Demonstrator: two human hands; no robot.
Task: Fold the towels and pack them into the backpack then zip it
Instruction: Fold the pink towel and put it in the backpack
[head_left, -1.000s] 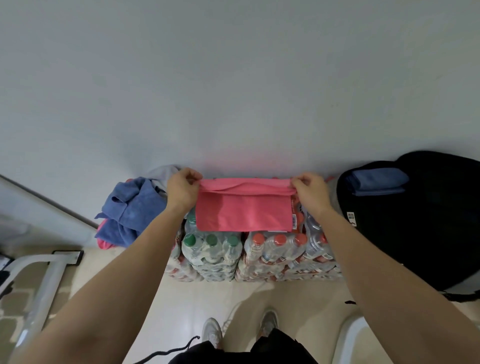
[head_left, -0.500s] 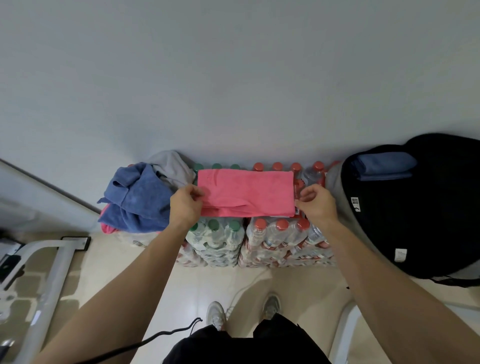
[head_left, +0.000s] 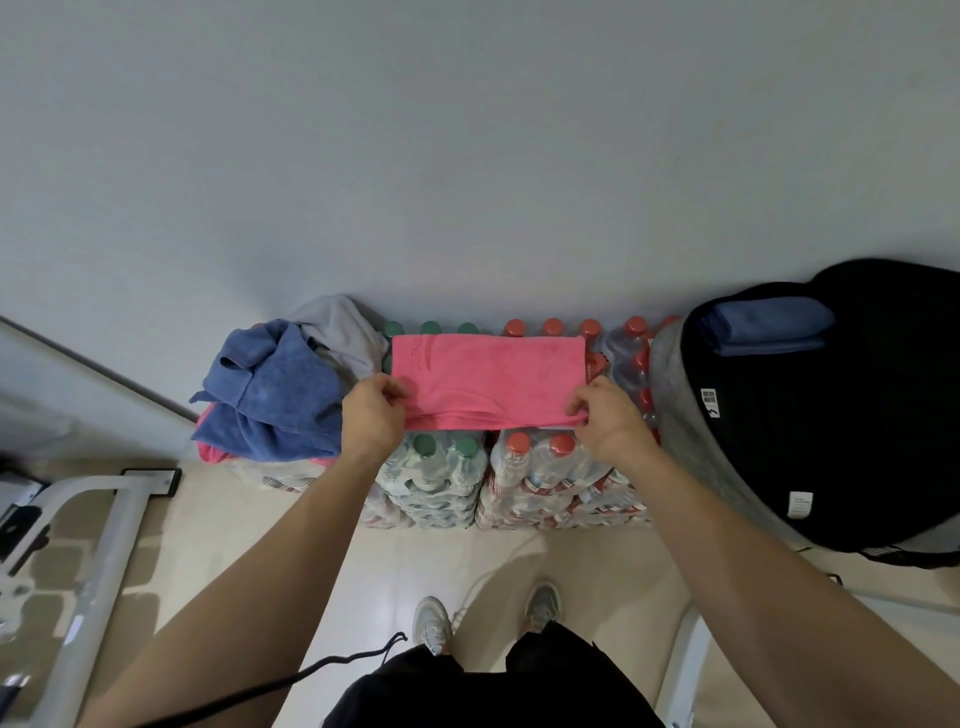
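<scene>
A pink towel (head_left: 488, 376), folded into a flat rectangle, lies on top of stacked packs of water bottles (head_left: 540, 467). My left hand (head_left: 371, 415) pinches its near left corner and my right hand (head_left: 608, 421) pinches its near right corner. An open black backpack (head_left: 841, 426) stands to the right with a folded blue towel (head_left: 769, 325) inside near its top. A loose pile of blue (head_left: 275, 389), grey (head_left: 340, 330) and pink towels sits on the left end of the bottle packs.
A plain wall rises right behind the bottle packs. A white metal frame (head_left: 98, 525) stands on the floor at the left. My feet (head_left: 488, 618) are on the tiled floor just in front of the packs.
Both hands drew the far edge of the pink towel toward me, folding it over. The towel now lies flat with my hands at its near edge instead of its far edge.
</scene>
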